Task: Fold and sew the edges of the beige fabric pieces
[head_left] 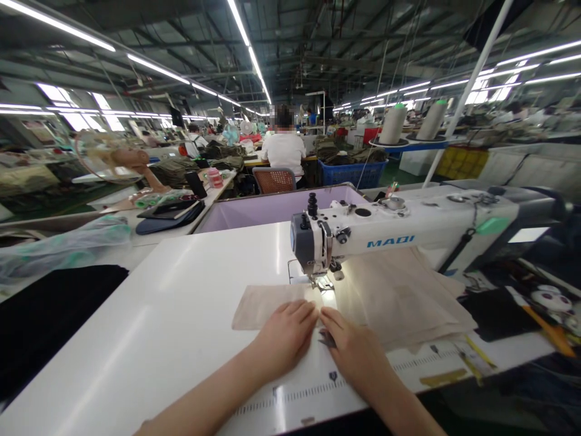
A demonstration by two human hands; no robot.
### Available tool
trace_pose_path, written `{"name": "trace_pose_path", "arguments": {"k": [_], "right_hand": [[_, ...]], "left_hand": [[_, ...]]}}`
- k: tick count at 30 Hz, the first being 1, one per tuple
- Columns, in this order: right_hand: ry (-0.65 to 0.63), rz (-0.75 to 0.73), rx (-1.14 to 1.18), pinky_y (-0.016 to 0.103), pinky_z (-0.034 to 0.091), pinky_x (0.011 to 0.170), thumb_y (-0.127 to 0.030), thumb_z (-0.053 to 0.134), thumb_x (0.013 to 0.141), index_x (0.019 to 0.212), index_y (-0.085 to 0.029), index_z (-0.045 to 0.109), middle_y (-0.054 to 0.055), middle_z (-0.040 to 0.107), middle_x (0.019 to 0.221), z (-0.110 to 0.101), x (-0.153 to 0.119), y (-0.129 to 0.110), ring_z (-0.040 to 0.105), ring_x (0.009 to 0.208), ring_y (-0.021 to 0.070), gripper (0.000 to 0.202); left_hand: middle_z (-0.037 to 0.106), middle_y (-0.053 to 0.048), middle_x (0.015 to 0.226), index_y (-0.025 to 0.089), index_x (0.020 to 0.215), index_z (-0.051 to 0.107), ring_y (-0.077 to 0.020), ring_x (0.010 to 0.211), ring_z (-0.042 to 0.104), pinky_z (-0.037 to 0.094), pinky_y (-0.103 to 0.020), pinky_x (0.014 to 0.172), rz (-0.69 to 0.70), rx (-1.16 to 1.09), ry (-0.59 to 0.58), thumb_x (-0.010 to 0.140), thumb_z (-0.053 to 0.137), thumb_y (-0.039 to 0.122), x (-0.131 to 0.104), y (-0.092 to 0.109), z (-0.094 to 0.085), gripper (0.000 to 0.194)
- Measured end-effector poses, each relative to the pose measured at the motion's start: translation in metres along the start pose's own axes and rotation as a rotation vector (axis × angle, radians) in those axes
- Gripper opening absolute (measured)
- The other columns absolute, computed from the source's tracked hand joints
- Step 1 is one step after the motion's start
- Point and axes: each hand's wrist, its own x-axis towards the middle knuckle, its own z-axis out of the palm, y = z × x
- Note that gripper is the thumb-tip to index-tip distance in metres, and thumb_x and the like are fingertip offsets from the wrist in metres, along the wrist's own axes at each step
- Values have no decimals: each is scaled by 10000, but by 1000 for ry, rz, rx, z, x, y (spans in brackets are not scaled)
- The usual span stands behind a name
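Observation:
My left hand lies over a small beige fabric piece, its fingers together and pressing the cloth by the presser foot. The left thumb is hidden. Close beside it, my right hand is closed, index fingertip at the cloth's edge. Dark pointed blades, looking like thread snips, stick out from the right palm; their handles are covered. Just ahead of both hands is the lit presser foot of a white sewing machine. Larger beige fabric panels lie under the machine arm, to the right.
A printed ruler runs along the white table's front edge. Black cloth lies at left. Behind stands a lilac bin. Thread cones stand at upper right. A person in a white shirt sits farther ahead.

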Motion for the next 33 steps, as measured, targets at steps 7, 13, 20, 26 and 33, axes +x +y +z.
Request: {"name": "trace_pose_path", "arguments": {"k": [7, 13, 20, 26, 33], "right_hand": [[-35, 17, 8, 337, 588, 772, -80, 478, 926, 1282, -184, 615, 106, 622, 1363, -2, 0, -2, 716, 970, 253, 396], [-78, 75, 42, 269, 538, 734, -64, 472, 922, 1170, -217, 636, 46, 668, 1227, -15, 15, -3, 703, 938, 209, 334], [-93, 123, -24, 272, 516, 685, -75, 533, 910, 1196, -227, 628, 43, 626, 1267, -19, 34, -4, 708, 898, 209, 337], [-78, 140, -55, 271, 514, 671, -108, 572, 916, 1252, -239, 614, 42, 632, 1235, -20, 44, -3, 711, 868, 207, 362], [-117, 129, -92, 280, 541, 692, -83, 584, 910, 1287, -218, 592, 72, 601, 1337, -21, 34, -6, 711, 908, 218, 401]], "left_hand": [[636, -130, 1298, 158, 1291, 543, -300, 1211, 585, 535, -470, 1001, 37, -70, -7, 958, 462, 183, -6, 9, -10, 343], [662, -120, 1199, 190, 1226, 566, -293, 1160, 612, 538, -466, 981, 29, -90, -12, 943, 472, 202, 3, -2, -11, 299], [666, -105, 1186, 201, 1193, 585, -273, 1156, 616, 529, -436, 988, 22, -83, 11, 926, 471, 182, 16, -20, -10, 291], [653, -117, 1243, 180, 1186, 589, -282, 1185, 603, 519, -444, 1011, 15, -57, 35, 900, 489, 168, 26, -34, -8, 303], [636, -126, 1284, 187, 1207, 577, -286, 1231, 586, 516, -454, 1025, 35, -42, 43, 929, 468, 183, 26, -38, -7, 298]]}}
